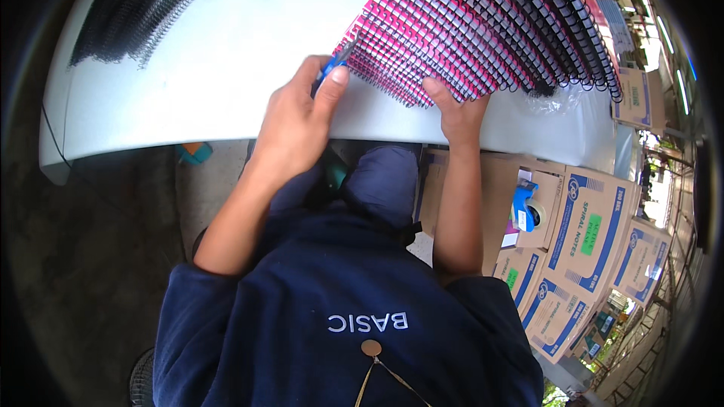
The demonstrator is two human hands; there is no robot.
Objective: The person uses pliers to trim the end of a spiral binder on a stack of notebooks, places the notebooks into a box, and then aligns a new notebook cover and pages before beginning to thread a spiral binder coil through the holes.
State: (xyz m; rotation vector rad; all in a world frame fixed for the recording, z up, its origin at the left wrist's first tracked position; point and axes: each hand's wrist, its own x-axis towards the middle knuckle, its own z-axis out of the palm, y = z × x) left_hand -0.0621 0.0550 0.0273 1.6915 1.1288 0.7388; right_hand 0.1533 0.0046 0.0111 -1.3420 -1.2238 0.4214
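White table spans the upper view, its near edge bowed by the lens. Far left: loose black coils lie bunched on it. Left hand: fingers closed around a blue-handled tool, thumb along the handle, dark tip at the left edge of the spiral-bound books. These pink-edged books lie overlapped in a fan, upper centre to right, black spines toward the person. Right hand: thumb against their near edge; fingers hidden, closure cannot be told. Right: crumpled clear plastic; below, blue tape dispenser and brown cartons.
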